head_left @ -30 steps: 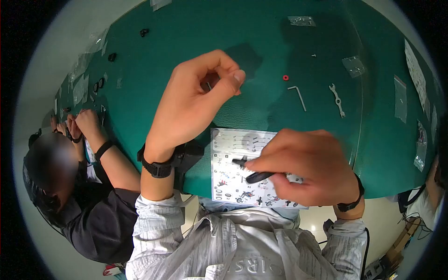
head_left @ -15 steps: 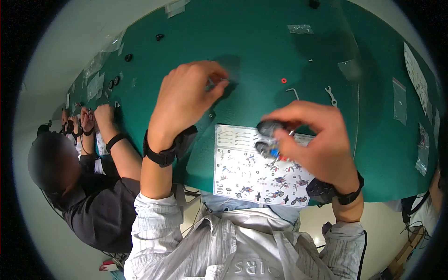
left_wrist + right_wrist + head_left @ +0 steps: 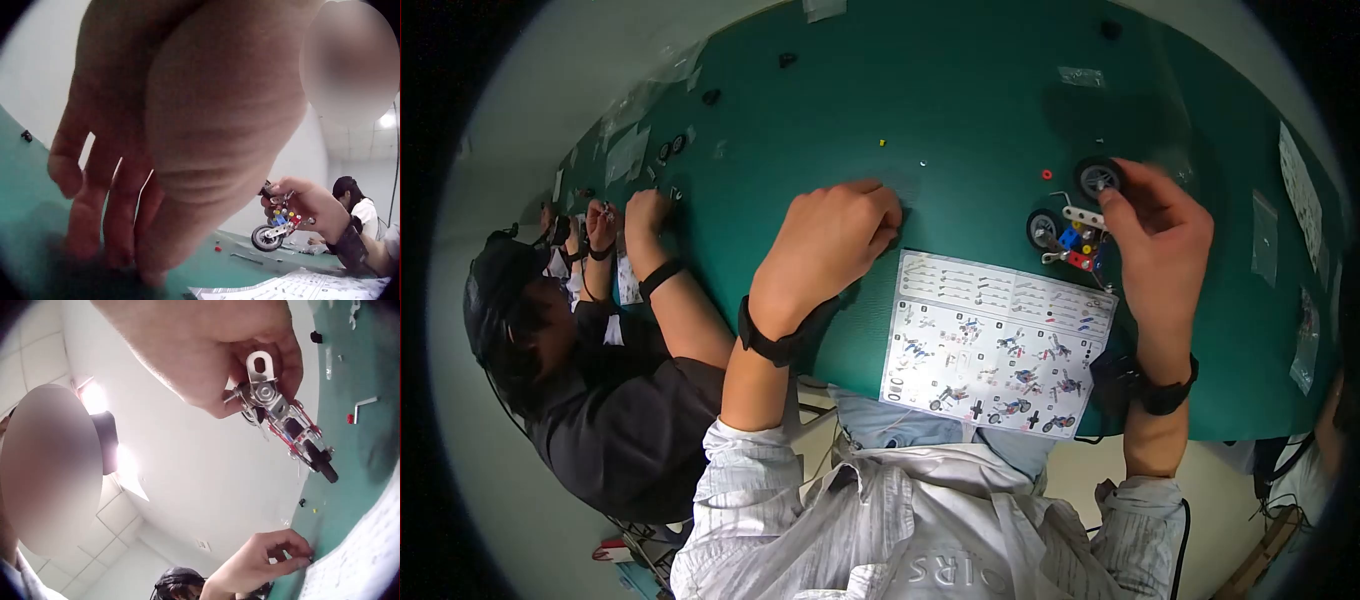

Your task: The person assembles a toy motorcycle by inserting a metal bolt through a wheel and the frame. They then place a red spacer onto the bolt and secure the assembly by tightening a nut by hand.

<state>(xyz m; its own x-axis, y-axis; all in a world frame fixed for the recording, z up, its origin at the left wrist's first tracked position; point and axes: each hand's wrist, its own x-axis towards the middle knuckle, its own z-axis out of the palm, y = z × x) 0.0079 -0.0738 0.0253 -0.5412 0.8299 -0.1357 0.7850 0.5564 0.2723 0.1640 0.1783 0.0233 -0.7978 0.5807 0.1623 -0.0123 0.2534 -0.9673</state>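
Observation:
My right hand pinches a small model motorcycle with black wheels, metal strips and blue and red parts. It is held up beyond the right corner of a printed instruction sheet; the left wrist view shows the model motorcycle above the table. My left hand is palm down left of the sheet, fingers pointing down. From the right wrist, the thumb and index fingertip of my left hand come close together at the tabletop; I cannot tell whether a small part sits between them.
A red ring and a hex key lie beyond the sheet. Tiny yellow and silver parts are farther out. Plastic bags line the right side. Another person works at the left.
My right hand has moved away from my body and right with the motorcycle, off the sheet. My left hand has come down to the table, nearer the sheet. The view has shifted left.

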